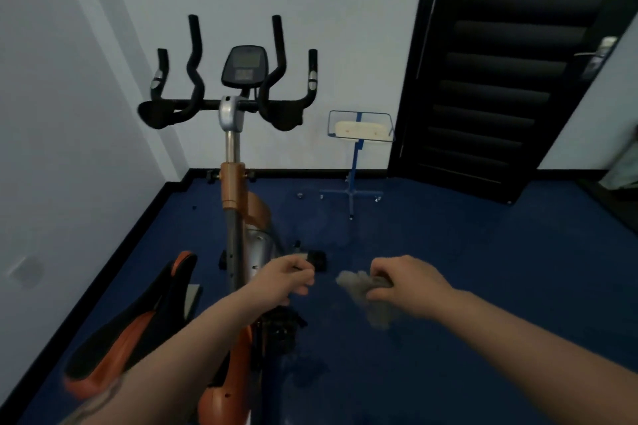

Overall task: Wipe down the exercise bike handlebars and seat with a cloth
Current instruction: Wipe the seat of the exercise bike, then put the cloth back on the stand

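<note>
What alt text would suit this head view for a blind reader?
The right hand grips a grey cloth in the air beside an exercise bike, the left hand curled nearby. Its black handlebars stand ahead; the seat is lower left.

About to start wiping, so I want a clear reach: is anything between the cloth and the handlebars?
Nothing visible. The right hand grips the cloth in open air; the handlebars stand ahead, unobstructed.
</note>
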### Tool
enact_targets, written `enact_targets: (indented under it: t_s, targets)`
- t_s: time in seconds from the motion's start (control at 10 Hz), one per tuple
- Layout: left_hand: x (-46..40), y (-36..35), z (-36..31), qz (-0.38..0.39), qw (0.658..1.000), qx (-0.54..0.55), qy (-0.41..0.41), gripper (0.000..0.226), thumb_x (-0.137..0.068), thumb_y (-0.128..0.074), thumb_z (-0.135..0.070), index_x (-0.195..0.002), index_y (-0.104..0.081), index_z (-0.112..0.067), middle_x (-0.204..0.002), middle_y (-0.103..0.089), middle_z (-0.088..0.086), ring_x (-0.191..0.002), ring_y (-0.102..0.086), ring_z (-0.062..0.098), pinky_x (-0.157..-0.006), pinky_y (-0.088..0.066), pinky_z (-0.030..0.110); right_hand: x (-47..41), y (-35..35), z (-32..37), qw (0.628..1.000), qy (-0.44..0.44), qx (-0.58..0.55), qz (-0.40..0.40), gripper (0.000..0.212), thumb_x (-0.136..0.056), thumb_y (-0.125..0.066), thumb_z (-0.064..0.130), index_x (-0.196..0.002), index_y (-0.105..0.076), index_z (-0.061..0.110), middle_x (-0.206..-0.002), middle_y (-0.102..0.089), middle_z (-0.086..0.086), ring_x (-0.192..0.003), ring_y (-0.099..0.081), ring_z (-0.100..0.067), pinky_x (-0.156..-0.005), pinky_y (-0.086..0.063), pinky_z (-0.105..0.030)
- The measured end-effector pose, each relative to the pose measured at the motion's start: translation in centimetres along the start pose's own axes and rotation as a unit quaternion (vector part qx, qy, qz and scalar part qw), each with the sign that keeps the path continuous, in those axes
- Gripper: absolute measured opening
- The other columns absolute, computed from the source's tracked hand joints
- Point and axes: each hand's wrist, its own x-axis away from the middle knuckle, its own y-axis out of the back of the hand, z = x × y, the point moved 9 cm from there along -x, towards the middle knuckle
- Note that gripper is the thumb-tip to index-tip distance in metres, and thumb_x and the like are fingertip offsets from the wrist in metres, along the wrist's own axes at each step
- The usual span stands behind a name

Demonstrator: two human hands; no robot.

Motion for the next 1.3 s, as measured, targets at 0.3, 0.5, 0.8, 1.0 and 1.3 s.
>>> enact_targets:
  t_s: [0.3, 0.5, 0.8, 1.0, 1.3]
  targets:
    - [-10.8, -4.3, -4.7, -0.038, 0.965, -0.260, 0.022, 0.011, -0.093, -0.055, -0.011, -0.085, -0.063, -0.011, -0.089, -0.063, 0.008, -0.082, -0.057, 0.020, -0.077, -0.049, 0.031, -1.5, 3.0, -12.0, 0.992, -0.081, 0.086, -0.050, 0.022, -0.088, -0.063, 0.046, -0.093, -0.052, 0.027, -0.097, -0.058, 0.005, -0.086, -0.054, -0.015, -0.065, -0.037, -0.029]
    - [-16.0, -5.6, -10.8, -0.019, 0.952, -0.304, 0.007, 0.017, -0.094, -0.055, -0.021, -0.082, -0.055, -0.008, -0.084, -0.057, 0.006, -0.079, -0.052, 0.019, -0.070, -0.041, 0.028, -5.7, 7.5, -14.9, 0.987, -0.080, 0.108, -0.083, 0.024, -0.089, -0.061, 0.047, -0.099, -0.055, 0.025, -0.099, -0.060, 0.005, -0.082, -0.050, -0.013, -0.063, -0.038, -0.029]
    - [-27.3, -6.2, -11.2, 0.000, 0.956, -0.290, 0.042, 0.016, -0.095, -0.051, -0.020, -0.083, -0.055, -0.011, -0.085, -0.056, 0.002, -0.083, -0.051, 0.017, -0.073, -0.042, 0.028, -15.6, 9.5, -21.6, 0.985, -0.106, 0.121, -0.062, 0.017, -0.094, -0.049, 0.036, -0.098, -0.057, 0.022, -0.094, -0.060, 0.004, -0.083, -0.058, -0.016, -0.060, -0.040, -0.029]
    - [-35.7, -3.0, -14.6, -0.004, 0.958, -0.284, 0.050, 0.021, -0.096, -0.047, -0.019, -0.079, -0.053, -0.009, -0.079, -0.054, 0.004, -0.071, -0.048, 0.016, -0.064, -0.041, 0.029, -22.4, 12.5, -26.4, 0.982, -0.120, 0.098, -0.105, 0.018, -0.093, -0.055, 0.042, -0.088, -0.049, 0.026, -0.089, -0.055, 0.009, -0.078, -0.053, -0.010, -0.060, -0.035, -0.026]
    - [-46.1, -7.8, -20.7, 0.052, 0.925, -0.376, 0.031, 0.030, -0.096, -0.046, -0.016, -0.067, -0.048, -0.027, -0.077, -0.050, -0.007, -0.089, -0.051, 0.016, -0.084, -0.045, 0.029, -30.8, 16.4, -34.9, 0.980, -0.158, 0.056, -0.106, 0.027, -0.089, -0.058, 0.051, -0.091, -0.050, 0.026, -0.096, -0.060, 0.006, -0.088, -0.055, -0.014, -0.063, -0.036, -0.027]
